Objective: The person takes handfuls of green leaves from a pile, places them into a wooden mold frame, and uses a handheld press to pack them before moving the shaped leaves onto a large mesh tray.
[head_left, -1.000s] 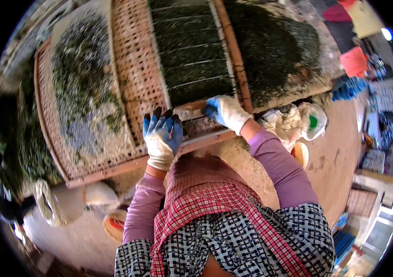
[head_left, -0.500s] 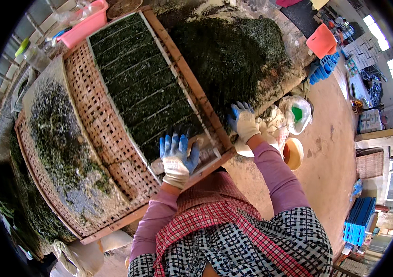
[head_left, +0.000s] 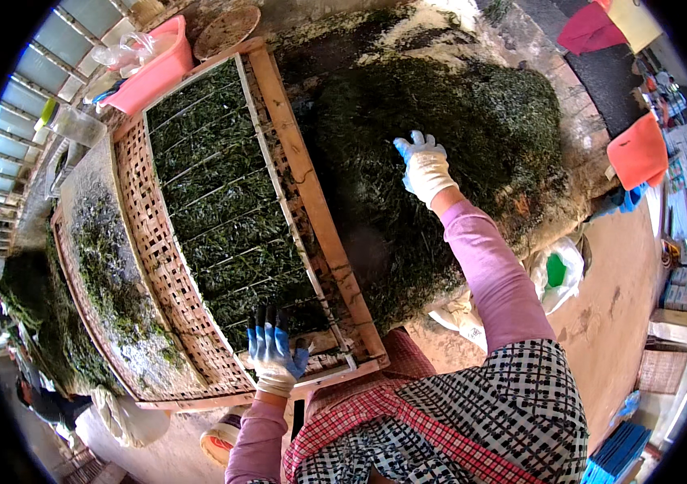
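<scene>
My left hand point(head_left: 275, 355), in a white knit glove with blue-coated fingers, lies with its fingers stretched out on the near end of a long white frame point(head_left: 273, 173). Thin crossbars divide this frame, and dark green seaweed-like strands point(head_left: 214, 210) fill it almost throughout; some bare base shows beside the hand. My right hand point(head_left: 426, 168), gloved alike, is over a large heap of the same strands point(head_left: 472, 105), its fingers apart and slightly bent. Nothing shows in its grip. Beneath the white frame is a woven lattice board point(head_left: 148, 222) with a wooden rim point(head_left: 311, 185).
Left of the frame, a curved sheet point(head_left: 109, 266) carries scattered green strands. A pink basin point(head_left: 150, 68) and a round woven tray point(head_left: 228, 31) stand beyond. At right are an orange-red container point(head_left: 638, 153) and a white bag point(head_left: 559, 278). A bucket point(head_left: 218, 440) sits below the board.
My right hand has moved from the heap's near edge forward over its middle. My left hand stays at the frame's near end. The whole view has shifted and turned slightly.
</scene>
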The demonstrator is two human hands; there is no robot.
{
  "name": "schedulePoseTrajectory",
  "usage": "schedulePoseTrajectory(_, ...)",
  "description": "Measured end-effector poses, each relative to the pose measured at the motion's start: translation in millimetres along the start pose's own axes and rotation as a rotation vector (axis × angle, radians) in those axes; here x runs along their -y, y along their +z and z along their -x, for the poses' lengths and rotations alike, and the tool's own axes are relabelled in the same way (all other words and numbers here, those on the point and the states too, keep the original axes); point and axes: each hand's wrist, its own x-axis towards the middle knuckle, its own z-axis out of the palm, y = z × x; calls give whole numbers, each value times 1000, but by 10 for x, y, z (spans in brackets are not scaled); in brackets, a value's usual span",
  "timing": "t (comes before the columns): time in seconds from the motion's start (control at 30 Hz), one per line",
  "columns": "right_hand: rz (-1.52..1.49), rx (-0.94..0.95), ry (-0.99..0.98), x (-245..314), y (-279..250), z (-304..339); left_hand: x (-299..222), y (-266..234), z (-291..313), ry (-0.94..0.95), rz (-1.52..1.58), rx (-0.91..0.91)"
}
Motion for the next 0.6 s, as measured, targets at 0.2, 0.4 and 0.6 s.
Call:
schedulePoseTrajectory(0.2, -1981, 82, 412, -283, 132, 17, -113, -150, -197, -74, -9, 94)
schedulePoseTrajectory(0.4, -1772, -230, -73, -702, -743, 374, -72, -83, -76, -71, -23, 70)
schedulePoseTrajectory(0.6, -1859, -253, -743, -1423, -2208, 437, -61, -40, 32, -71, -41, 72)
